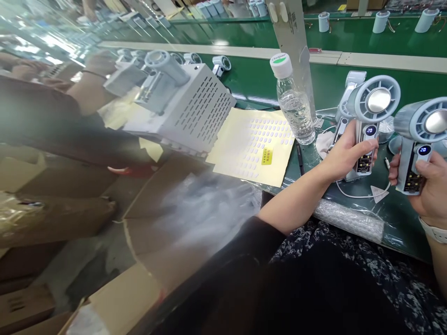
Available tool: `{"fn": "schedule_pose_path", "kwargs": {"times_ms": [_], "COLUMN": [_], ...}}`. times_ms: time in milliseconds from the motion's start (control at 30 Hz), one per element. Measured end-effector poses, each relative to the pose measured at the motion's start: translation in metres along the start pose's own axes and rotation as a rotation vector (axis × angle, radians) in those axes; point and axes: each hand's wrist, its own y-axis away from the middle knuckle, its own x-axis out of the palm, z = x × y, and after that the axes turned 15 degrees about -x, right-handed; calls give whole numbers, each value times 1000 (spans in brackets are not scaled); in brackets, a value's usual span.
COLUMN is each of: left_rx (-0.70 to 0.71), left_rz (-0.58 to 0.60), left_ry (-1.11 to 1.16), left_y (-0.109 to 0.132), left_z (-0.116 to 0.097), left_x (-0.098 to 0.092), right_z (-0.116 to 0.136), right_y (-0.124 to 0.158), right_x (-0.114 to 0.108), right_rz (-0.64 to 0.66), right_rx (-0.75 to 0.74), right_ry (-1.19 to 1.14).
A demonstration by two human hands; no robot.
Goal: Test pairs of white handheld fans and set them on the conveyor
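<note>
My left hand (pixel 345 151) is wrapped round the handle of a pale blue handheld fan (pixel 373 104). Its small display reads 20, and circuit parts show lower on the handle where no cover sits. A second handheld fan (pixel 422 123), also lit with 20 and bare at the circuit, is gripped by my right hand (pixel 431 172), thumb near its button. Both fans are upright over the green bench. Just behind the left one stands another fan (pixel 349 90), partly hidden. A white cable (pixel 359 197) with a triangular tag lies below the hands.
A water bottle (pixel 295 107) stands beside a yellow sticker sheet (pixel 244 139) and a black pen (pixel 300 159). Left of these, a slotted white box (pixel 199 111) carries more fans. A carton (pixel 139 223) holds blurred plastic bags. A co-worker's arm (pixel 94 88) reaches in at left.
</note>
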Motion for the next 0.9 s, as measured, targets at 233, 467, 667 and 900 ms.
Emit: {"fn": "schedule_pose_path", "kwargs": {"times_ms": [233, 467, 667, 900], "left_rx": [50, 76, 65, 58], "left_rz": [88, 95, 82, 80], "left_ry": [-97, -92, -101, -132], "left_y": [-3, -5, -4, -4], "left_z": [6, 6, 7, 6], "left_x": [-6, -7, -7, -7], "right_z": [1, -11, -11, -9], "right_y": [-1, -7, -4, -6], "right_x": [-2, -3, 0, 1], "right_rz": [20, -6, -14, -18], "right_rx": [-62, -104, -97, -119], "right_ry": [31, 34, 42, 35]}}
